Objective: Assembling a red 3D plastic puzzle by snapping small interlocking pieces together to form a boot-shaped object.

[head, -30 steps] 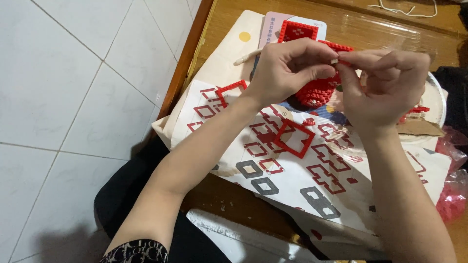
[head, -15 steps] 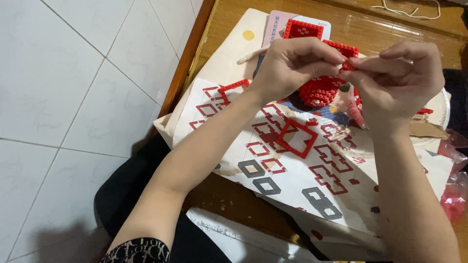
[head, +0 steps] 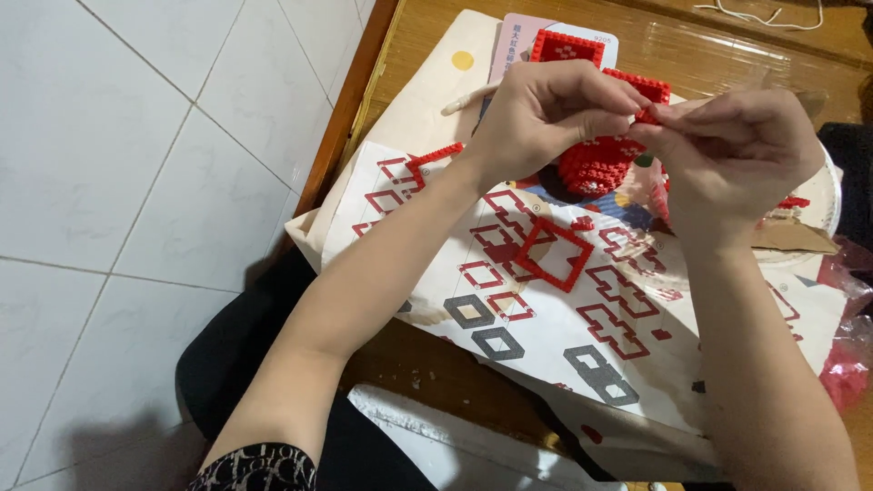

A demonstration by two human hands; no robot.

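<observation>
Red plastic is what both hands close on: a tiny red brick piece sits in the upper middle of the frame, pinched where the two hands meet, just above the table. The left hand comes in from the lower left, its fingers curled and pressed together, thumb and forefinger nipping the piece from the left. The right hand meets it from the right, fingers bent inward and pinching the same piece, so the fingertips of both hands touch around it. Directly below the hands stands a rounded red brick build, partly hidden by them. Behind the left hand, at the top of the frame, a flat red studded panel lies against a pink card. Lower, near the centre of the frame, an open red square frame of bricks lies on a white instruction sheet printed with red and grey diamond outlines; another red strip rests at the sheet's upper left, beside the left wrist. The sheet covers much of the wooden table, whose edge runs diagonally at the upper left against a white tiled floor. At the far right edge, crumpled pink plastic lies beside the sheet, and a pale round plate shows behind the right hand.
</observation>
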